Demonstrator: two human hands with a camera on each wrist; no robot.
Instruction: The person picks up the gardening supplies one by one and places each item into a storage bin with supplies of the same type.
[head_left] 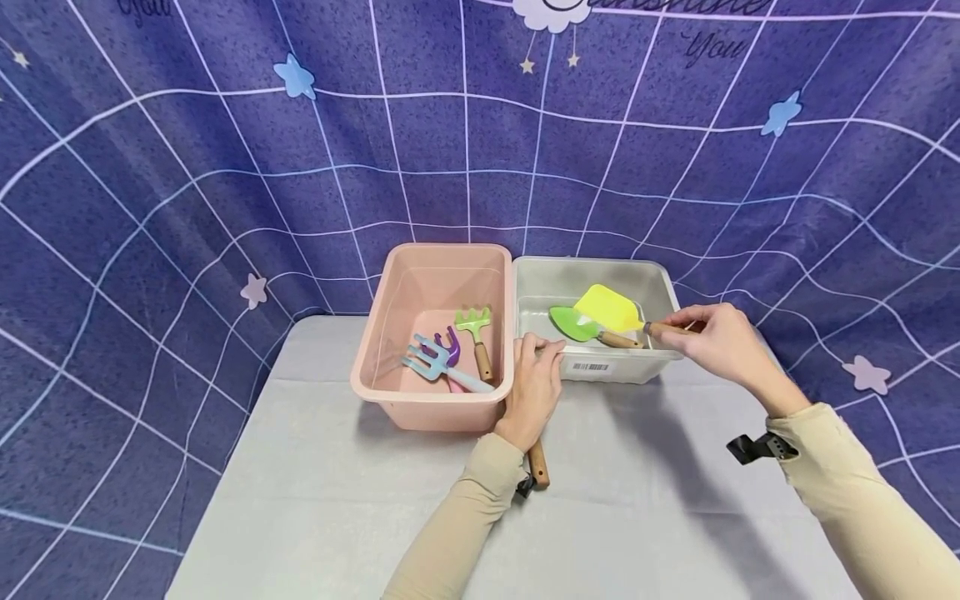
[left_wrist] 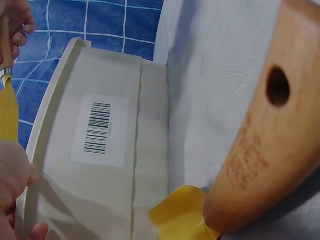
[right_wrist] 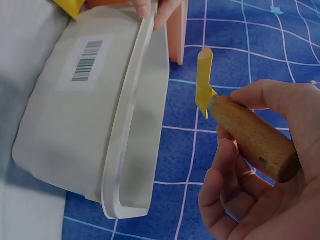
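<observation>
My right hand (head_left: 716,342) pinches the wooden handle of a small yellow shovel (head_left: 606,307), whose blade is over the grey bin (head_left: 622,367). In the right wrist view the shovel (right_wrist: 204,82) shows edge-on beyond the bin's rim. Inside that bin lies a green trowel (head_left: 573,323) with a wooden handle. My left hand (head_left: 534,383) grips the grey bin's front rim near its left corner, beside the pink bin (head_left: 431,415). Beneath my left wrist, another yellow tool (left_wrist: 182,215) rests on the table, its wooden handle (left_wrist: 270,140) pointing towards me.
In the pink bin lie a light blue fork (head_left: 435,360), a purple rake (head_left: 453,343) partly under it, and a green rake (head_left: 474,322) with a wooden handle. Both bins stand side by side on a grey-covered table (head_left: 315,467), against a blue patterned curtain (head_left: 420,200).
</observation>
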